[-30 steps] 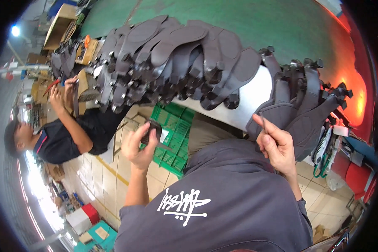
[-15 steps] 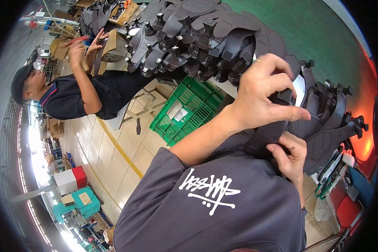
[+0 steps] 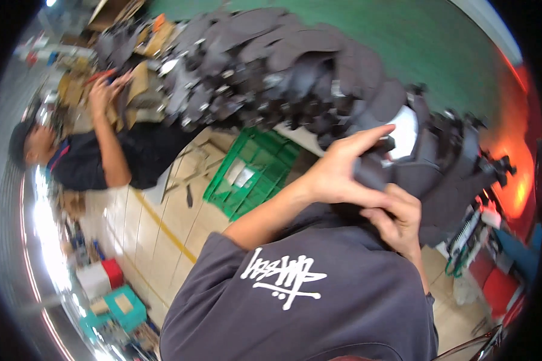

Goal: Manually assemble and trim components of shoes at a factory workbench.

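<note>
A dark grey shoe sole (image 3: 372,173) is between my hands in front of my chest. My left hand (image 3: 342,171) wraps around its upper part, one finger stretched toward the pile and the thumb reaching across to my other hand. Motion blur hides part of this grip. Lower down, my right hand (image 3: 397,219) is closed on the sole's lower end with bent fingers. Just beyond both hands lies a long pile of similar dark soles (image 3: 307,66), many with black heels. A bright white patch (image 3: 405,135) shows among them.
A co-worker (image 3: 96,153) stands at the far left, holding a red-handled tool (image 3: 102,76). Below the pile is a green plastic crate (image 3: 253,162) on the tiled floor. An orange glow (image 3: 518,192) shows at the right, above hanging tools (image 3: 464,237).
My left hand has moved down and left, its fingers opening from a curl to a wider spread. The sole has come lower with it. The co-worker's hands have come down.
</note>
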Demonstrator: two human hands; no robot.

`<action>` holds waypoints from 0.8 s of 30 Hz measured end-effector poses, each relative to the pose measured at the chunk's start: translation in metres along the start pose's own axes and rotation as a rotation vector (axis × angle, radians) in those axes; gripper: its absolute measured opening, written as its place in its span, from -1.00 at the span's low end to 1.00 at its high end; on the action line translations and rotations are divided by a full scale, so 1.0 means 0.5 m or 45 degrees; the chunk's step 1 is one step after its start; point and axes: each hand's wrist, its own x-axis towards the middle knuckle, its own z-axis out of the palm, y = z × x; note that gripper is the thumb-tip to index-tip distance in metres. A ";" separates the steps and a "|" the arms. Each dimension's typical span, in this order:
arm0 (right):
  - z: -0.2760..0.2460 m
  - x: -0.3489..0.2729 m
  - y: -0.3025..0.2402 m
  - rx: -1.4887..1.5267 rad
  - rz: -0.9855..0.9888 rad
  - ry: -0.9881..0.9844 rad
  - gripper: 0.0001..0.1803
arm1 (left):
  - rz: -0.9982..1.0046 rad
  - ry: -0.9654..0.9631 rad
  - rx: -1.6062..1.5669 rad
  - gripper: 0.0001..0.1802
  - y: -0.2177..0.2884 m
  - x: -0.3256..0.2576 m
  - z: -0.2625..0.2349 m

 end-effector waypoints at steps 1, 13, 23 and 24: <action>-0.006 -0.005 -0.004 0.087 0.075 0.032 -0.82 | -0.081 0.020 -0.029 0.10 -0.001 -0.015 -0.002; -0.110 -0.037 -0.041 0.537 0.788 0.119 -0.55 | -0.495 -0.036 -0.377 0.01 0.006 -0.016 0.020; -0.086 -0.029 -0.053 0.733 1.007 -0.171 -0.29 | -0.684 -0.117 -0.409 -0.17 0.010 -0.015 0.032; -0.079 -0.030 -0.051 0.752 1.010 -0.174 -0.27 | -0.688 -0.121 -0.407 -0.17 0.012 -0.016 0.032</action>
